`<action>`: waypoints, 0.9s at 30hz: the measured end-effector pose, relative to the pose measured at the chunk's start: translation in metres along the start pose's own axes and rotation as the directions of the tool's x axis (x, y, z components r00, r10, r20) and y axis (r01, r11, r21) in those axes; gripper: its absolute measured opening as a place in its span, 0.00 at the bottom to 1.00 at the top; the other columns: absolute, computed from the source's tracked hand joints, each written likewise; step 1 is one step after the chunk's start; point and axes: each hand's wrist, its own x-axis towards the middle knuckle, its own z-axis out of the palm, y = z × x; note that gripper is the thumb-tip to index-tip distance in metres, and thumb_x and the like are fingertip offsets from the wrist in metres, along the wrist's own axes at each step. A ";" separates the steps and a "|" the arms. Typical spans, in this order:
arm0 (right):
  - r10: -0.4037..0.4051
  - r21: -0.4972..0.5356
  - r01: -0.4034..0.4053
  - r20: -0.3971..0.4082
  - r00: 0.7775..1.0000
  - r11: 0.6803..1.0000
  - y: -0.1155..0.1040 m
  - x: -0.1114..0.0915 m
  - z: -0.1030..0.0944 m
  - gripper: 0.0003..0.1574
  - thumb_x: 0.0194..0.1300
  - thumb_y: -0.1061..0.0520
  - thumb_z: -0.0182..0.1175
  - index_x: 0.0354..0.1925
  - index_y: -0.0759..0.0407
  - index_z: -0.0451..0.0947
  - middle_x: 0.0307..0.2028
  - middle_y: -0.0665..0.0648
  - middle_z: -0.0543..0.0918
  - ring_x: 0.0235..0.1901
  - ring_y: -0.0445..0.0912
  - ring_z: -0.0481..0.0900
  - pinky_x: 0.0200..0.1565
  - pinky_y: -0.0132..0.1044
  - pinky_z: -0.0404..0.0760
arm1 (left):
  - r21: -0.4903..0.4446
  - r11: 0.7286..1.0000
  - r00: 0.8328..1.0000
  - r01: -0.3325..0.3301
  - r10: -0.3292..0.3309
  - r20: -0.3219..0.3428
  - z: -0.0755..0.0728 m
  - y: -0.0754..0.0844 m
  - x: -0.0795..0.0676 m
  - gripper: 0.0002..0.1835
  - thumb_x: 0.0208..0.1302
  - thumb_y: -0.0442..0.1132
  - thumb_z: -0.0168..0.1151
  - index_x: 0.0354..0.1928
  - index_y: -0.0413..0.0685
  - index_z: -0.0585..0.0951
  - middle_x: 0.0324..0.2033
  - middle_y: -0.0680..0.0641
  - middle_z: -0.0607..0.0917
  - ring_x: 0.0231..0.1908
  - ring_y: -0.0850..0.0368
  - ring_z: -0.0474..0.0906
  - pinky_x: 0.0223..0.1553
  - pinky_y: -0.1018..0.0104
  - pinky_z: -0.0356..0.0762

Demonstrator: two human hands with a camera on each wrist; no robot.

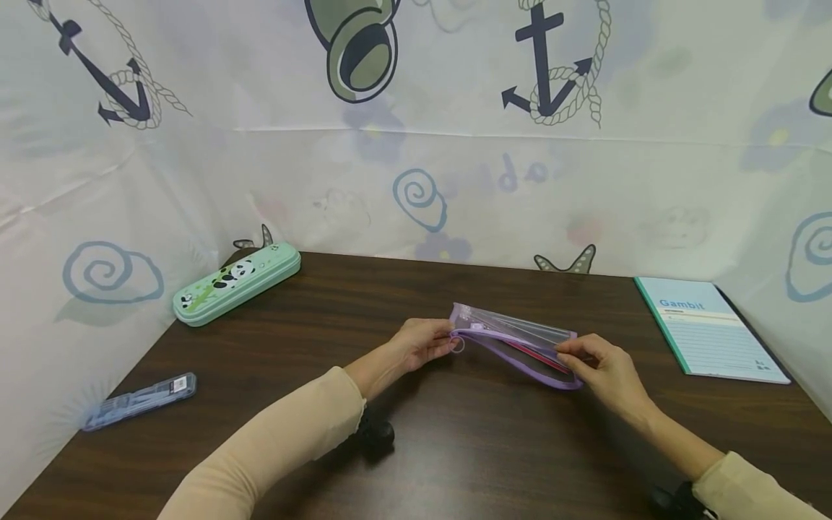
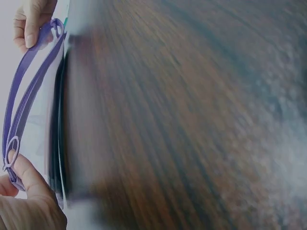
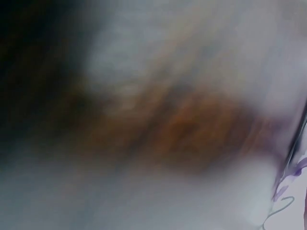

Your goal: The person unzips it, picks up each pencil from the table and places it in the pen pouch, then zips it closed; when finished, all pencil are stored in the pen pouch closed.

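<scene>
A clear zip pouch (image 1: 513, 336) with purple edging is held up in front of me, with something long and red and dark strips inside. My left hand (image 1: 425, 343) pinches its left end beside the zip pull ring (image 2: 13, 151). The right hand (image 1: 601, 368) pinches the opposite end between thumb and fingers. In the left wrist view, the purple zip edge (image 2: 21, 108) bows apart into a loop between both hands. Only a sliver of the pouch (image 3: 292, 167) shows at the right border of the blurred right wrist view.
A mint green panda pencil case (image 1: 237, 284) lies at the back left of the dark wooden table (image 1: 455, 448). Nearer, a slim bluish translucent case (image 1: 139, 401) lies by the left edge. A light blue notebook (image 1: 711, 328) is at the right, and a printed cloth surrounds the table.
</scene>
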 end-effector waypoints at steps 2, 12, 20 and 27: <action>-0.003 0.012 0.003 0.016 1.000 1.000 0.002 -0.001 -0.002 0.09 0.55 0.68 0.65 0.36 0.59 0.83 0.34 0.53 0.82 0.32 0.29 0.75 0.34 0.17 0.77 | -0.023 1.000 1.000 -0.003 0.003 -0.007 0.001 0.001 0.000 0.10 0.62 0.26 0.56 0.44 0.28 0.76 0.21 0.46 0.79 0.21 0.61 0.79 0.26 0.77 0.81; -0.075 0.131 0.058 0.134 0.988 0.990 0.009 -0.008 -0.008 0.20 0.52 0.68 0.68 0.45 0.62 0.79 0.44 0.58 0.78 0.46 0.27 0.73 0.48 0.16 0.74 | -0.092 0.996 0.999 0.006 -0.011 -0.053 -0.003 0.006 0.003 0.03 0.63 0.28 0.55 0.36 0.33 0.76 0.22 0.46 0.79 0.20 0.62 0.78 0.25 0.77 0.80; -0.096 0.165 0.070 0.158 0.983 0.984 0.010 -0.008 -0.007 0.21 0.52 0.70 0.67 0.46 0.64 0.77 0.46 0.60 0.76 0.48 0.26 0.72 0.50 0.17 0.74 | -0.086 0.996 1.000 0.015 -0.017 -0.025 0.000 0.006 -0.001 0.04 0.63 0.27 0.55 0.37 0.32 0.76 0.21 0.46 0.79 0.20 0.62 0.78 0.25 0.78 0.80; -0.084 0.131 0.067 0.132 0.988 0.989 0.010 -0.009 -0.007 0.16 0.54 0.72 0.64 0.43 0.65 0.78 0.43 0.60 0.77 0.45 0.27 0.74 0.47 0.19 0.77 | -0.036 0.999 1.000 0.009 -0.009 0.012 0.000 0.004 -0.004 0.11 0.64 0.27 0.53 0.47 0.27 0.73 0.19 0.48 0.79 0.18 0.64 0.77 0.23 0.79 0.79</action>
